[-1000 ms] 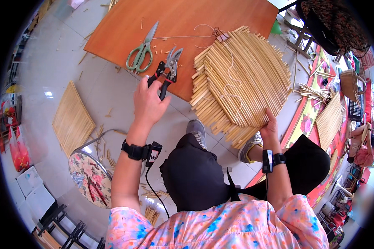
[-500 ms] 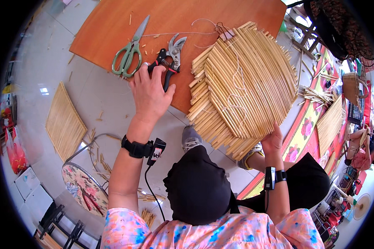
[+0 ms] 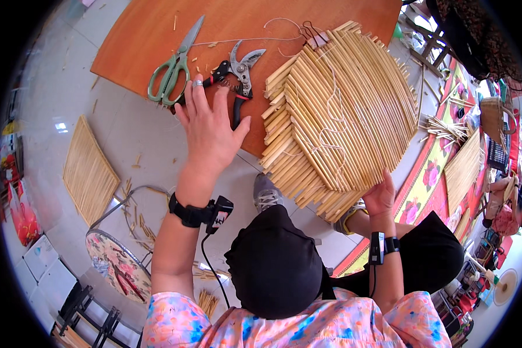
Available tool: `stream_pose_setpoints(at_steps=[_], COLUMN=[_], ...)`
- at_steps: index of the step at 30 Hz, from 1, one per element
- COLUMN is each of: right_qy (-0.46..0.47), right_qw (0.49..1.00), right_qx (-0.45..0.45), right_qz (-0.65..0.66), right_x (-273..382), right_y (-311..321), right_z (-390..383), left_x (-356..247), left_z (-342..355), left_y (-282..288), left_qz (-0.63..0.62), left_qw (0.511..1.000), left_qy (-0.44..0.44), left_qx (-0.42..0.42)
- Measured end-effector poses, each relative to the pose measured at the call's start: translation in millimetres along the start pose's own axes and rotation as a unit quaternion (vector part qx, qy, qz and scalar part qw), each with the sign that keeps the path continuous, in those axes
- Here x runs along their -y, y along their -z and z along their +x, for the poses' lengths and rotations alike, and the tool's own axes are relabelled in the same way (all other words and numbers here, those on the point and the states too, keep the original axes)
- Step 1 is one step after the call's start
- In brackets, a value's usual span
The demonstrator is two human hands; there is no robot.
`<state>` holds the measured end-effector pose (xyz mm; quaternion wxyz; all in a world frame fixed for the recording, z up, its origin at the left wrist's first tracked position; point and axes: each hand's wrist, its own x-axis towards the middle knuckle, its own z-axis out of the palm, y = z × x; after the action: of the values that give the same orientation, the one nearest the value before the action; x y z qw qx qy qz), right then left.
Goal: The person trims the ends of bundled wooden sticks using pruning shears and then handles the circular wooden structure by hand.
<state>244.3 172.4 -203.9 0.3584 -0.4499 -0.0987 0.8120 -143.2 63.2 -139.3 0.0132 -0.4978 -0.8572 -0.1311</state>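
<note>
My left hand is open, its fingers spread over the handles of a pair of pruning shears with black and red grips. The shears lie on the orange-brown table with their blades apart. Just left of them rest green-handled scissors. My right hand grips the lower right edge of a rounded panel of straw-coloured stalks, its fingers partly hidden beneath. This panel leans on the table's edge, and a binder clip sits at its top. Loose white string trails across it.
Stalk offcuts are scattered over the table and the tiled floor. Another stalk panel lies at the left, near a flowered stool. To the right, a flowered mat bears a stalk bundle and a further panel.
The fingers of my left hand have spread apart over the shears' handles. The shears have shifted slightly up and left. My right hand keeps its grip on the panel.
</note>
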Motion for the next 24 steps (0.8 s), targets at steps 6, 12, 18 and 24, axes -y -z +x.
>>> stream_pose_setpoints(at_steps=[6, 12, 18, 24], right_qy=[0.016, 0.031, 0.043, 0.024], right_qw=[0.999, 0.998, 0.996, 0.997], right_qx=[-0.025, -0.058, -0.079, -0.074], right_qz=[-0.015, -0.024, -0.026, -0.024], right_x=[0.0, -0.7, -0.9, 0.6], right_y=[5.3, -7.1, -10.3, -14.0], right_z=[3.5, 1.8, 5.2, 3.6], left_x=[-29.8, -2.8, -17.9, -19.2], left_z=[-13.7, -20.7, -14.4, -14.4], left_y=[22.5, 13.1, 23.4, 12.4], left_qz=[-0.154, -0.024, -0.113, -0.193], left_qw=[0.970, 0.990, 0.975, 0.961], left_qy=[-0.188, -0.132, -0.190, -0.196], left_qx=[0.006, -0.042, -0.017, 0.014])
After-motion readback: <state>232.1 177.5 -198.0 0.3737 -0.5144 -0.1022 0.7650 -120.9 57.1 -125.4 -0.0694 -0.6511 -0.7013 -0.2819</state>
